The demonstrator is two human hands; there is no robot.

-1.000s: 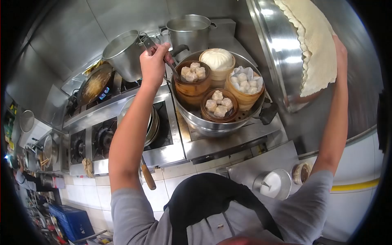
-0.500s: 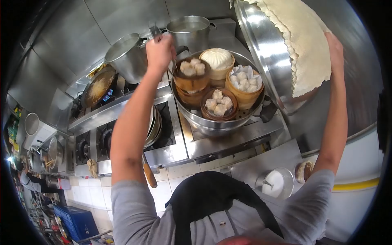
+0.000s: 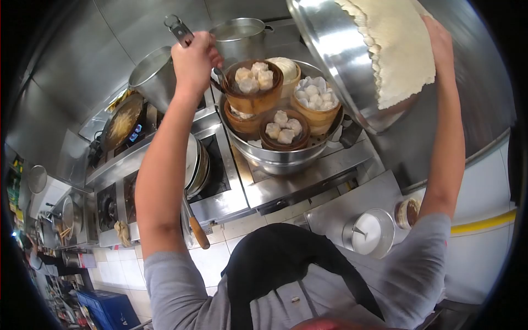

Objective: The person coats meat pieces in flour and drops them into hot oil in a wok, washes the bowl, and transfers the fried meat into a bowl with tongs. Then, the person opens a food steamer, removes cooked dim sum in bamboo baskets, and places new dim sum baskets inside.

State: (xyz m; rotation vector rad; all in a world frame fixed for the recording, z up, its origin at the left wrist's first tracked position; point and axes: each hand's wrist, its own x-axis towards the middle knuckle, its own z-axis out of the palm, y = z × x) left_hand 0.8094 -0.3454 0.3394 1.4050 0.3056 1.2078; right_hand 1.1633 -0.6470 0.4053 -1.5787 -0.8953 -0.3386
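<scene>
One dumpling basket (image 3: 254, 102) is up at the left, held by a metal tool (image 3: 179, 30) clenched in the left hand (image 3: 191, 61), while four other baskets (image 3: 317, 118) sit unlifted in the steamer (image 3: 283, 164) and the right hand (image 3: 441, 44) clasps a cloth (image 3: 404, 55) against the lid (image 3: 336, 47).

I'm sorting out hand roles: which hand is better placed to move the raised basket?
Probably the left hand: it grips a metal tool that reaches the raised basket. The right hand is farther away, at the cloth over the lid.
</scene>
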